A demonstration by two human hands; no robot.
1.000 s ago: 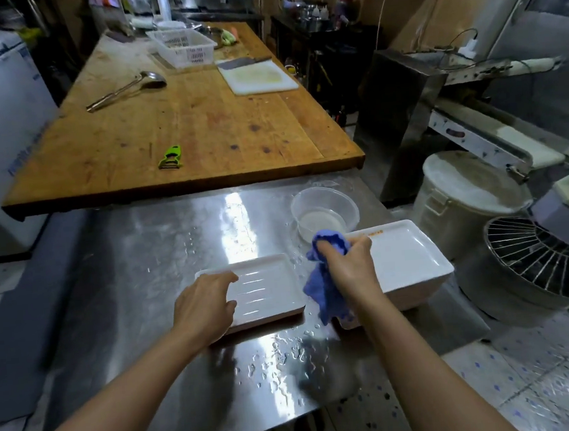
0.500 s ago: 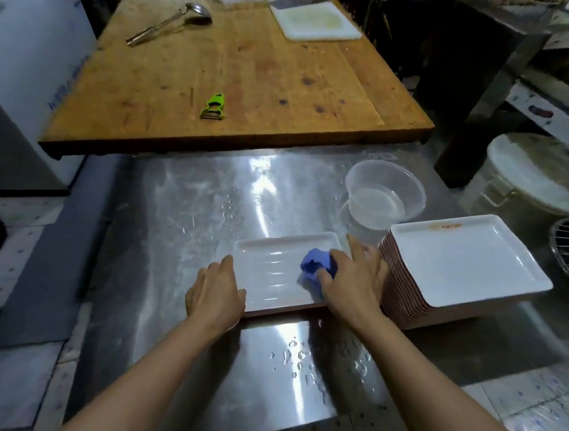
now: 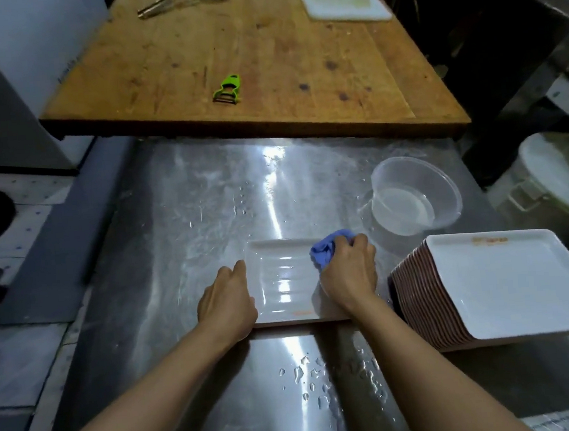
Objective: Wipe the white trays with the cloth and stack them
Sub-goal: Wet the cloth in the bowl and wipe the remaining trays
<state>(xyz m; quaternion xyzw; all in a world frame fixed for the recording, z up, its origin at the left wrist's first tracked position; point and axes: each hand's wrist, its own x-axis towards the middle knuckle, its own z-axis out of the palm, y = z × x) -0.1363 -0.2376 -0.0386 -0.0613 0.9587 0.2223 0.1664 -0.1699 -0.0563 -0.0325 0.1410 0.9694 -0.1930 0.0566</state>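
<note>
Steel counter (image 3: pixel 181 231), wet. White tray (image 3: pixel 283 280) at centre: left hand (image 3: pixel 227 304) rests on its 9 o'clock edge, fingers relaxed; right hand (image 3: pixel 348 273) clenches blue cloth (image 3: pixel 326 251) inside tray. Tray stack (image 3: pixel 509 285) at 3 o'clock. Clear bowl (image 3: pixel 415 193) at 1 o'clock holds water.

The cloth (image 3: pixel 327 251) has slid toward the tray's (image 3: pixel 282 284) far-right corner.
</note>
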